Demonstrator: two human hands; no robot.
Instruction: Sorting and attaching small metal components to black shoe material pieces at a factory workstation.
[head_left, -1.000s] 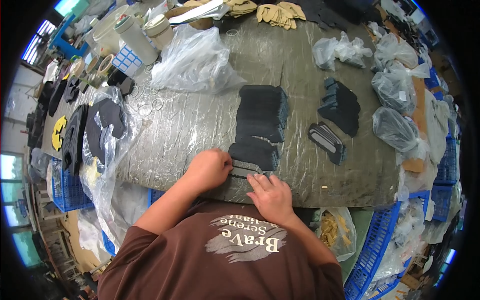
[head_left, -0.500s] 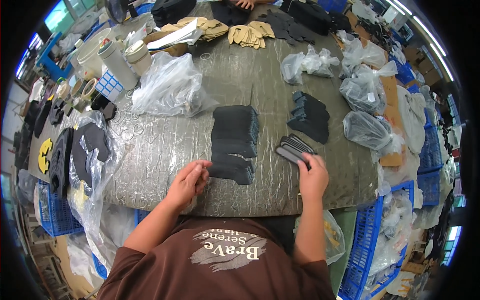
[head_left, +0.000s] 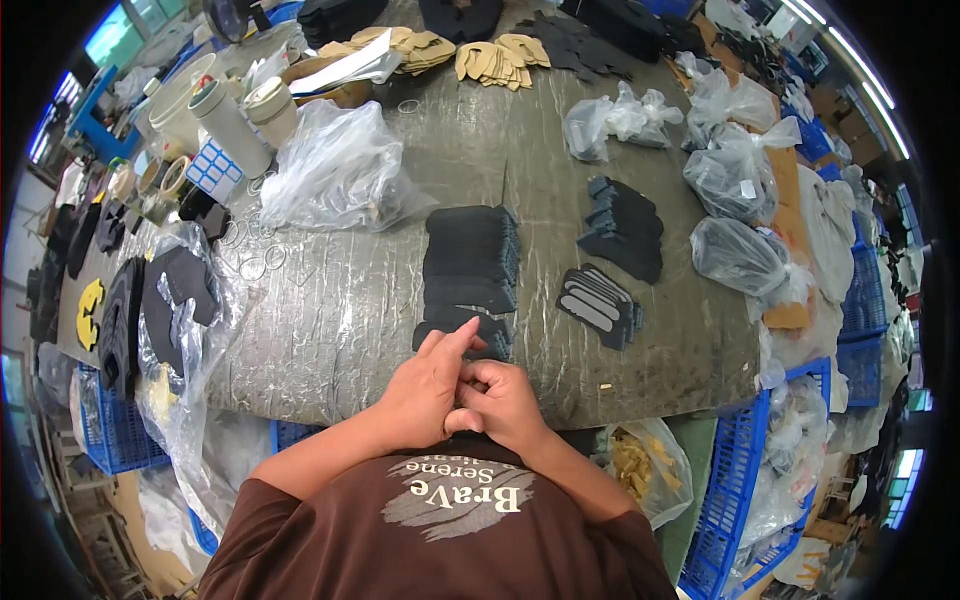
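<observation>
My left hand and my right hand meet at the near edge of the table. The left index finger points forward while its thumb bends toward the right fingers. My right fingers are curled in against the left palm; anything between the hands is hidden. Just beyond them lies a row of overlapping dark fabric pieces, its near end partly covered by my left fingers. To the right is a fanned stack of dark pieces with grey strips. Farther back sits another stack of dark fabric pieces.
A crumpled clear plastic bag and a grey tumbler stand back left. Tan cutouts lie at the far side. Tied plastic bags line the right. A small yellowish scrap lies near the front edge, above a bag of yellow scraps.
My right hand has left the stack of grey-striped pieces and come left to meet my left hand. My left hand has shifted right and slightly nearer my body.
</observation>
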